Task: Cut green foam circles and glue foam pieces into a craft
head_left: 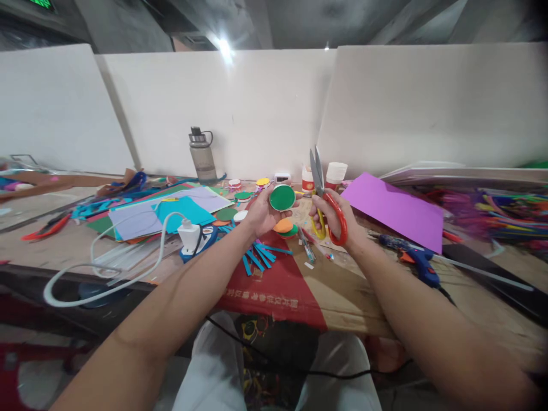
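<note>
I see my left hand (pixel 262 214) raised just above the counter (pixel 342 285), its fingers curled around a flat green disc (pixel 282 197) that looks like foam or card, face turned toward me. My right hand (pixel 336 217) sits just beside it, fingers closed through the red and yellow loops of the scissors (pixel 324 194), whose grey metal blades point upward and stand slightly parted, near the disc's right edge but apart from it. Directly below the hands lie an orange disc (pixel 283 225) and thin blue strips (pixel 259 257), fanned on a red printed sheet (pixel 274 285) that runs to the counter's near edge. Open room is small: a white plug and looping cable (pixel 128 268) crowd the left, a smooth purple sheet (pixel 396 211) and a blue glue gun (pixel 422 265) the right. Behind, a smoky plastic bottle (pixel 202 154) and paper cups (pixel 336 171) stand against the white partition wall (pixel 265 108).
</note>
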Tool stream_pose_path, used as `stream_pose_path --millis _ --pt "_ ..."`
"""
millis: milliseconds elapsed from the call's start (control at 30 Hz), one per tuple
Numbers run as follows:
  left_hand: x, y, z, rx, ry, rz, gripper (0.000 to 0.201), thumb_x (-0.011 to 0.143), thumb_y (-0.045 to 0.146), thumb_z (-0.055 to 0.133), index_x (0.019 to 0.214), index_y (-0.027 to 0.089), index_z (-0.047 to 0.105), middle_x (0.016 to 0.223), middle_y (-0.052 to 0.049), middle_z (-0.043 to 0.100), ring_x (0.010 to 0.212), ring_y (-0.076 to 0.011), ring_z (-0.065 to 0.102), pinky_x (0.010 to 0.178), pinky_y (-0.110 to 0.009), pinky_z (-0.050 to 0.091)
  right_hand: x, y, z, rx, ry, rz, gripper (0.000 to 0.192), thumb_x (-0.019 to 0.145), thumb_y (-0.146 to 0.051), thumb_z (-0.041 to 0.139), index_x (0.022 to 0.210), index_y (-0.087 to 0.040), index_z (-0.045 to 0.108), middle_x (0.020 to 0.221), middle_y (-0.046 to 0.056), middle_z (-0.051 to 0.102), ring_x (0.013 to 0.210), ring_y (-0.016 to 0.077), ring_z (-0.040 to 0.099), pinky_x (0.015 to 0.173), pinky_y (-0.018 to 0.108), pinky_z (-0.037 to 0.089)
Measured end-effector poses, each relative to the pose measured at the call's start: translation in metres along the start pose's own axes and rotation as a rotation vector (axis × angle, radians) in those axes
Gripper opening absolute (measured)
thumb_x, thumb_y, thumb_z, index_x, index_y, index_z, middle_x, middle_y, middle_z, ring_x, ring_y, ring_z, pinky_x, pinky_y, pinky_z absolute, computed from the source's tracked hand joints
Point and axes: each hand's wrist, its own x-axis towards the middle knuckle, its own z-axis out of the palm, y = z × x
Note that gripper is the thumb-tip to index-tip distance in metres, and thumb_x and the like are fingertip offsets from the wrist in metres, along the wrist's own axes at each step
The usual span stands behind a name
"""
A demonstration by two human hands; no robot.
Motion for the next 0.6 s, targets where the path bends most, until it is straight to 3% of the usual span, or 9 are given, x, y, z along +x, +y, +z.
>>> stream_pose_path --millis 233,400,600 --pt "0.006 0.003 -0.007 0.015 0.096 0.178 0.043 0.091 0.031 0.039 0.127 0.017 0.058 0.1 -0.01 0.074 0.085 -0.0205 0.071 0.056 -0.023 0.048 -0.01 -0.01 0.004 -0.082 -0.159 0.042 0.035 0.078 -0.053 0.066 0.087 -0.022 0.053 0.058 -0.004 0.058 0.043 0.0111 0.052 0.039 0.023 0.043" --pt "0.008 0.006 -0.014 -0.045 0.195 0.129 0.044 0.095 0.043 0.039 0.127 0.02 0.058 0.098 -0.01 0.074 0.083 -0.0204 0.071 0.055 -0.023 0.05 -0.013 -0.012 0.005 -0.221 -0.26 -0.019 0.033 0.08 -0.052 0.065 0.077 -0.022 0.051 0.056 -0.003 0.058 0.042 0.0117 0.053 0.04 0.023 0.042" --pt "0.007 0.01 -0.013 -0.134 0.279 0.051 0.049 0.096 0.054 0.034 0.122 0.021 0.06 0.094 -0.008 0.074 0.074 -0.0181 0.07 0.054 -0.023 0.052 -0.013 -0.014 0.008 -0.219 -0.155 0.032 0.036 0.076 -0.053 0.068 0.08 -0.021 0.053 0.053 -0.004 0.056 0.041 0.0104 0.051 0.04 0.022 0.042"
